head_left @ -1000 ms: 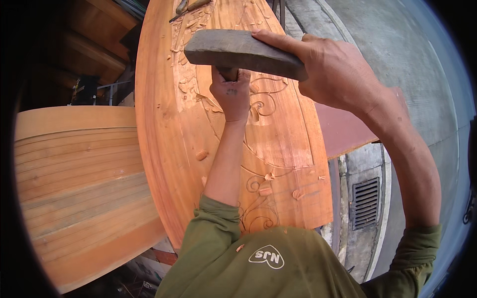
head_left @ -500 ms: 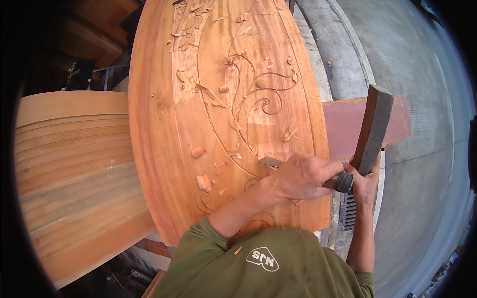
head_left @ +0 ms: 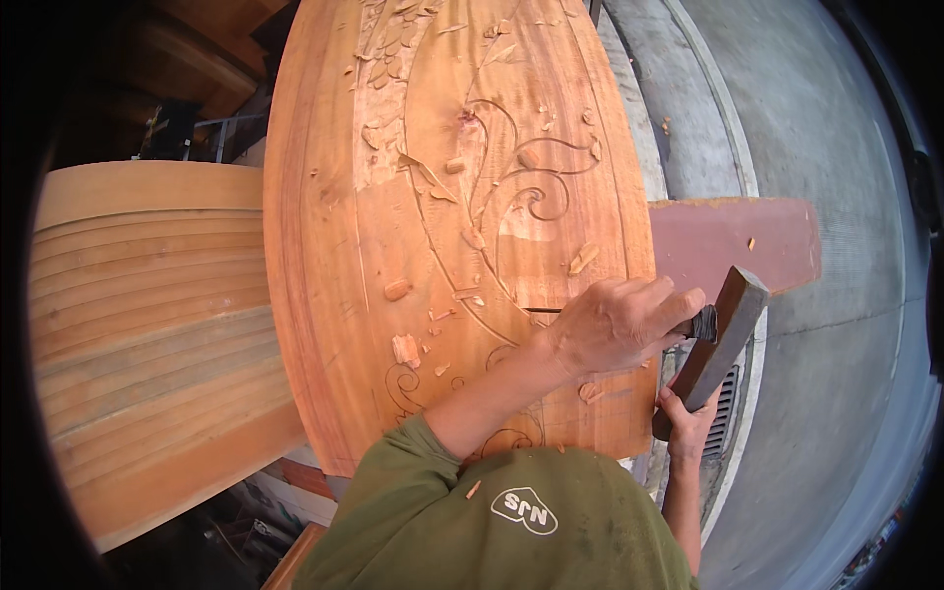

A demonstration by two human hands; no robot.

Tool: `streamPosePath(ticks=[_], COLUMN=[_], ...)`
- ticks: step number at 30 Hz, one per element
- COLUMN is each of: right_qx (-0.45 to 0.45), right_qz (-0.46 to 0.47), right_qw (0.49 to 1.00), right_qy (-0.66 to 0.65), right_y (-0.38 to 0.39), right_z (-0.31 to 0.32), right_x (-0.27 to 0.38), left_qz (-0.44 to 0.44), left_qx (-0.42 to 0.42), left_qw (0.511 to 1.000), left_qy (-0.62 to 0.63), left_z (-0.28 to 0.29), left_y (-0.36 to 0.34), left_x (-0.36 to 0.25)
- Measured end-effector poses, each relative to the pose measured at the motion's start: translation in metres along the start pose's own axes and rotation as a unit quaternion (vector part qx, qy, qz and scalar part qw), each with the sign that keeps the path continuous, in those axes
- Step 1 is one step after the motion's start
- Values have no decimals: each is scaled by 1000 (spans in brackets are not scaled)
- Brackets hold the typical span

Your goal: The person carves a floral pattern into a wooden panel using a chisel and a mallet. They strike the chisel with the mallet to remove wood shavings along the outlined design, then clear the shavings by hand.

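Note:
My left hand (head_left: 615,320) is wrapped round a chisel (head_left: 543,311) held low over a carved wooden panel (head_left: 324,236). The thin blade points left and its tip meets the wood beside a carved curve. Past my fist, the handle's dark bound end sticks out to the right. My right hand (head_left: 690,418) grips the lower part of a squared wooden mallet (head_left: 730,329), tilted with its top to the upper right. Its side lies at the chisel's butt and looks to be touching it. Pencilled scrolls (head_left: 401,388) and cut leaf outlines (head_left: 556,157) mark the panel.
Loose wood chips (head_left: 405,350) and shavings lie across the panel. A ribbed wooden panel (head_left: 157,295) extends left. At the right, a reddish board (head_left: 737,236) juts from beneath, with a drain grate (head_left: 723,413) and concrete floor (head_left: 836,364) beyond.
The mallet has come down and toward me, with my right hand lower on it. The chisel has turned, so its blade shows edge-on, and its butt has risen slightly.

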State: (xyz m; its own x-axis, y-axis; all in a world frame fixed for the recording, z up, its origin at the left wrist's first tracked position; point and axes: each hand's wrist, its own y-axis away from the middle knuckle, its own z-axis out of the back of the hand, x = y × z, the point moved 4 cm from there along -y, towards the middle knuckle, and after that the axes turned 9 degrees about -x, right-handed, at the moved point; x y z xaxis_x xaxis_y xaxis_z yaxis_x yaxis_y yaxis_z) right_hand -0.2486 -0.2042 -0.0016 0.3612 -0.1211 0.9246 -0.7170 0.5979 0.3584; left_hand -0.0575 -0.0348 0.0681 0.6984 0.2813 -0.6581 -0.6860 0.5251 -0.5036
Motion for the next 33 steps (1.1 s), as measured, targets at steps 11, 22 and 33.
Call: streamPosePath(ticks=[11,22,33], right_qx=[-30,-54,-167], right_qz=[23,24,81], right_qw=[999,998,974], right_qy=[-2,-24,-134], right_y=[4,5,-12], right_z=[0,8,-52], right_x=[7,6,38], left_qz=[-131,-102,-90], left_qx=[-67,-1,25], left_qw=[988,994,996], left_qy=[-50,-27,-6], left_z=[-3,-10,-10], left_y=[-40,-41,-52], left_x=[40,77,83])
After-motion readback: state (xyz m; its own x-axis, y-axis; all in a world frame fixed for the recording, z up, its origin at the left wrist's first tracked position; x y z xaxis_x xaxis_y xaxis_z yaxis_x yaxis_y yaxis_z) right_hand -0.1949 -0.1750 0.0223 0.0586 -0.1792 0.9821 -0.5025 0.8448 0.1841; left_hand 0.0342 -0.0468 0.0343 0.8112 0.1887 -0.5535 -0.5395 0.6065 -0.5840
